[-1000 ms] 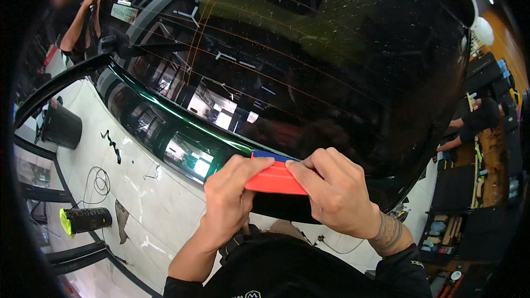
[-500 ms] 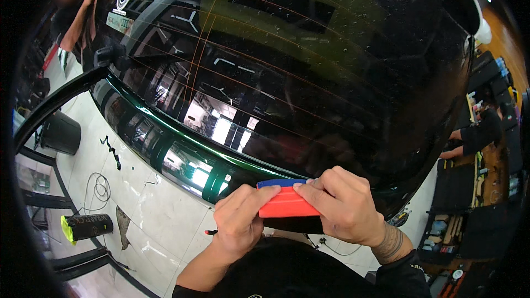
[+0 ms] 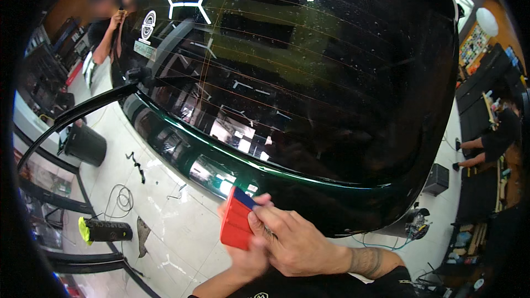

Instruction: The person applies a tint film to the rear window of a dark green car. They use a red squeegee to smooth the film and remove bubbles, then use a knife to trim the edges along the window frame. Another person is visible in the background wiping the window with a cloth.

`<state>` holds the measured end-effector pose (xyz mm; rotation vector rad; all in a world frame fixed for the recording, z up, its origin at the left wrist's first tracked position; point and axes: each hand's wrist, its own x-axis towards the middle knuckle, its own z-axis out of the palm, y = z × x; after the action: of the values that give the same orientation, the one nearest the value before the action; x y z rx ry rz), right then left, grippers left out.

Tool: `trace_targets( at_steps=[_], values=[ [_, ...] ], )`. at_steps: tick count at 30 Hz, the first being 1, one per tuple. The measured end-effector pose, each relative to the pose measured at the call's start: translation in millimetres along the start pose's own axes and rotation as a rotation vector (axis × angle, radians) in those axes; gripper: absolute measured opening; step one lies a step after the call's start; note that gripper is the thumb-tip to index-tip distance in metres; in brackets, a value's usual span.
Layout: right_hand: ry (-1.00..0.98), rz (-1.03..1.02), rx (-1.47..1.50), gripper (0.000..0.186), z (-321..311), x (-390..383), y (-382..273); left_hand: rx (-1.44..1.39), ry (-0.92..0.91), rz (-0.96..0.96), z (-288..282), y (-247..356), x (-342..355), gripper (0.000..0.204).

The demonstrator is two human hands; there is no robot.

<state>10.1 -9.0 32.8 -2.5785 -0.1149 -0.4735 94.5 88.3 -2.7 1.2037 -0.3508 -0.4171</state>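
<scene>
My right hand (image 3: 292,243) grips a red squeegee (image 3: 236,223) with a dark blue strip, tilted nearly upright. Behind it is my left hand (image 3: 247,259), blurred, its fingers mostly hidden by the squeegee and my other hand. Both hands are in front of a car's glossy dark-green lower rear panel (image 3: 290,201); whether they touch it I cannot tell. Above, the dark rear window (image 3: 331,105) has droplets, fine orange lines and light reflections.
At left are a black wiper arm (image 3: 96,99), a black bin (image 3: 87,144), a cylindrical container (image 3: 109,232) with yellow material and coiled cable on the tiled floor (image 3: 165,215). A person (image 3: 101,38) stands upper left, another (image 3: 502,138) by dark cabinets at right; a black box (image 3: 436,178) lies nearby.
My hands have moved lower and closer together, turning the squeegee from nearly horizontal to nearly upright. My left hand has gone behind it. The view has shifted, showing more floor at right.
</scene>
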Motion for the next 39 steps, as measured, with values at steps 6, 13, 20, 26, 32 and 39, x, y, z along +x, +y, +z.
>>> trace_targets(
  at_steps=[6, 13, 20, 26, 32, 39],
  values=[
    [0.082, -0.173, -0.345, 0.048, -158, -18, 50, 1.0, -0.211, 0.492, -47, 53, 31, 0.04],
    [0.551, -0.221, -0.822, 0.032, -293, 24, 175, 1.389, -0.327, 0.798, 57, 19, 1, 0.049],
    [0.609, -0.281, -0.817, 0.038, -284, 30, 199, 1.575, -0.101, 0.795, 72, 9, 19, 0.037],
    [0.624, -0.294, -0.723, 0.037, -290, 34, 208, 1.599, -0.055, 0.453, 17, 69, 72, 0.035],
    [0.656, -0.287, -0.718, 0.036, -285, 34, 213, 1.685, -0.197, 0.67, 83, 31, 25, 0.032],
    [0.649, -0.286, -0.742, 0.036, -286, 33, 212, 1.832, -0.122, 0.512, 18, 41, 84, 0.026]
  ],
)
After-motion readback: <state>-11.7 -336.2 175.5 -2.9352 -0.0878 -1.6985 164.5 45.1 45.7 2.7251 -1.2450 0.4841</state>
